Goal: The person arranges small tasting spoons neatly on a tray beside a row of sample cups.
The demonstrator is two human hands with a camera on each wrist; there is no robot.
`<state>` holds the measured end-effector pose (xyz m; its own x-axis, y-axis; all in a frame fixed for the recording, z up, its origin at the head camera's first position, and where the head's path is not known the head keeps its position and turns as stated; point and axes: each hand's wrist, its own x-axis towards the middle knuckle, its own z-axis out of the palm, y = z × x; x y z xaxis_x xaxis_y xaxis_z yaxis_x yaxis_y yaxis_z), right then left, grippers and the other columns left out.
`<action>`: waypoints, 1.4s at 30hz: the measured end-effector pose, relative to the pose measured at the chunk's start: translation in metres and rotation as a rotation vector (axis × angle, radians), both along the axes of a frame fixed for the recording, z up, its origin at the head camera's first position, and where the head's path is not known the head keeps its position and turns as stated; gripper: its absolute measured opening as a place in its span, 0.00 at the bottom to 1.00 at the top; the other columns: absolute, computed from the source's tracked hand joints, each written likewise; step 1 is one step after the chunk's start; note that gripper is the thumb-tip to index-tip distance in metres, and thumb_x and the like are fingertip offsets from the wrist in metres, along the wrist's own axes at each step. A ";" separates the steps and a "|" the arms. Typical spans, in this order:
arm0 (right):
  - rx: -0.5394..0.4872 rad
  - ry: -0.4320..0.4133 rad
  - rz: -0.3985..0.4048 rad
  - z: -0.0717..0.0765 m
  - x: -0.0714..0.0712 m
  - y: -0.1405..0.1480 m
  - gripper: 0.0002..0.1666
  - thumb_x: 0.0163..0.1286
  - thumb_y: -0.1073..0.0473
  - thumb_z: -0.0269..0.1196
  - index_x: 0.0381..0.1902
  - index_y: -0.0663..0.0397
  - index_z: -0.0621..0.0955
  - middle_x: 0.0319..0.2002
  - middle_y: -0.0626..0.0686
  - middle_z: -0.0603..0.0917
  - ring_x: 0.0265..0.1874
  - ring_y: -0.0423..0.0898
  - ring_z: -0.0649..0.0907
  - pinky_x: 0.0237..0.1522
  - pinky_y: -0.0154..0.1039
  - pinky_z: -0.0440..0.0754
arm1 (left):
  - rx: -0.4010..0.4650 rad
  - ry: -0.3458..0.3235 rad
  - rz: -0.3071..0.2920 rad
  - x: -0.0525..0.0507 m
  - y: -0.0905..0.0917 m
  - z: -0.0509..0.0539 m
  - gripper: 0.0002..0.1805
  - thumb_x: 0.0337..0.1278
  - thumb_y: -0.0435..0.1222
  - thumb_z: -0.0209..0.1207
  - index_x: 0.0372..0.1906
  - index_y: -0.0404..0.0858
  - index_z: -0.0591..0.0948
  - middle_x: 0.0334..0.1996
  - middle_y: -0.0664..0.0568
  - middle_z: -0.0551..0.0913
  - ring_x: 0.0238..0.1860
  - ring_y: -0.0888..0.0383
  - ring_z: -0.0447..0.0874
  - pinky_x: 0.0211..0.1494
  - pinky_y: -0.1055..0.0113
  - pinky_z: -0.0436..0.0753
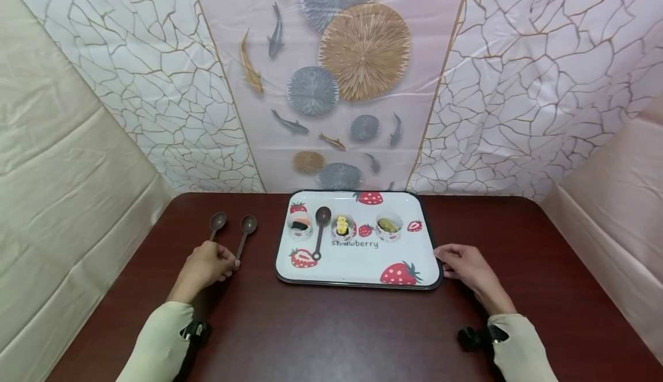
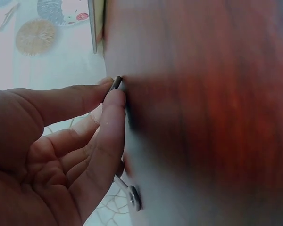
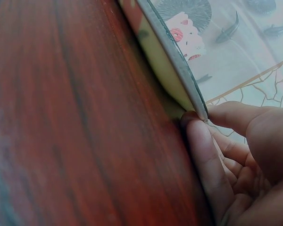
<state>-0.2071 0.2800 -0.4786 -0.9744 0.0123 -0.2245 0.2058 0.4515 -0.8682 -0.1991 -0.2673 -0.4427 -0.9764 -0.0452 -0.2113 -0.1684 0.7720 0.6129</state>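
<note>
My left hand (image 1: 207, 264) pinches the handle end of a brown spoon (image 1: 248, 225) that lies on the table left of the tray. In the left wrist view, the tip of that spoon's handle (image 2: 117, 83) shows between thumb and finger. A second brown spoon (image 1: 218, 221) lies just left of it, its handle partly hidden behind the hand. With thumb and finger, my right hand (image 1: 468, 266) grips the right rim of a white strawberry tray (image 1: 352, 270). The right wrist view shows the tray's rim (image 3: 181, 61) between the fingertips.
On the tray stand three small cups: one with orange and black food (image 1: 300, 232), one with yellow food (image 1: 342, 235), one with green food (image 1: 388, 233). Another brown spoon (image 1: 319, 233) lies between the left and middle cups. A patterned cloth wall (image 1: 217, 111) rises behind the dark red table (image 1: 331, 330).
</note>
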 end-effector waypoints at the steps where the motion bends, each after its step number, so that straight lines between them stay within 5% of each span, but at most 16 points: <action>1: 0.003 0.001 0.000 0.000 0.001 0.000 0.27 0.83 0.54 0.58 0.64 0.75 0.78 0.55 0.63 0.83 0.39 0.43 0.81 0.38 0.32 0.87 | 0.028 -0.004 -0.003 0.000 0.000 0.000 0.06 0.70 0.33 0.66 0.37 0.34 0.89 0.27 0.52 0.89 0.29 0.58 0.87 0.34 0.61 0.87; 11: -0.020 0.014 0.000 -0.002 -0.001 0.001 0.26 0.82 0.55 0.60 0.61 0.75 0.79 0.50 0.59 0.85 0.35 0.37 0.82 0.36 0.32 0.87 | 0.310 -0.069 0.017 -0.002 -0.005 -0.002 0.11 0.76 0.32 0.61 0.48 0.25 0.83 0.40 0.43 0.91 0.36 0.56 0.88 0.41 0.61 0.90; 22: -0.028 0.008 0.000 -0.003 -0.002 -0.001 0.26 0.82 0.54 0.60 0.62 0.74 0.79 0.53 0.61 0.85 0.36 0.36 0.82 0.37 0.33 0.88 | 0.477 -0.091 0.053 -0.002 -0.006 -0.004 0.15 0.78 0.31 0.57 0.57 0.21 0.77 0.46 0.38 0.89 0.39 0.57 0.86 0.41 0.64 0.89; 30: -0.023 0.001 -0.007 -0.001 -0.002 0.001 0.27 0.82 0.53 0.60 0.63 0.74 0.79 0.50 0.58 0.85 0.35 0.37 0.82 0.36 0.33 0.88 | 0.533 -0.077 0.007 -0.002 -0.003 -0.001 0.16 0.74 0.30 0.60 0.57 0.22 0.77 0.43 0.44 0.89 0.37 0.59 0.85 0.38 0.66 0.88; 42: -0.026 0.007 -0.005 -0.002 -0.002 0.001 0.25 0.82 0.55 0.59 0.62 0.75 0.79 0.54 0.63 0.85 0.37 0.36 0.83 0.37 0.33 0.88 | 0.563 -0.059 0.001 0.000 0.006 0.006 0.19 0.74 0.33 0.63 0.59 0.23 0.77 0.48 0.40 0.88 0.40 0.60 0.86 0.40 0.66 0.89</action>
<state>-0.2087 0.2809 -0.4802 -0.9759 0.0114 -0.2181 0.2019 0.4276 -0.8811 -0.1994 -0.2609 -0.4370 -0.9621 0.0890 -0.2578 -0.2159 0.3288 0.9194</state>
